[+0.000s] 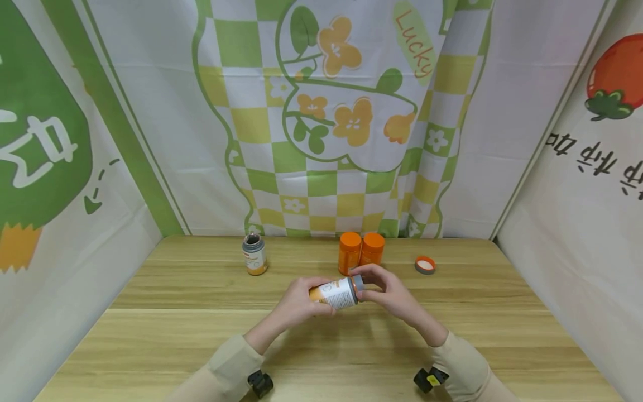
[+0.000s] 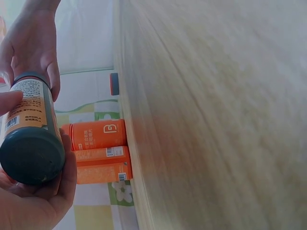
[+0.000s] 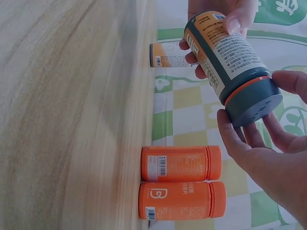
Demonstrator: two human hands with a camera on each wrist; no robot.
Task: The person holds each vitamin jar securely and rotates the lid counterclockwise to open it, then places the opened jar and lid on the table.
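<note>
My left hand (image 1: 301, 301) grips a dark grey pill bottle (image 1: 339, 293) with a white and orange label round its body. The bottle is tilted nearly on its side above the table, its capped end to the right. Around its grey cap (image 3: 254, 101) curl the fingers and thumb of my right hand (image 1: 389, 293). An orange ring shows between cap and bottle in the right wrist view. In the left wrist view the bottle's dark base (image 2: 32, 155) faces the camera.
A similar bottle (image 1: 255, 255) stands uncapped at the back left of the wooden table (image 1: 201, 329). Two orange bottles (image 1: 349, 254) stand side by side behind my hands. To their right a grey cap with an orange rim (image 1: 425, 265) lies inside up. A patterned curtain hangs behind.
</note>
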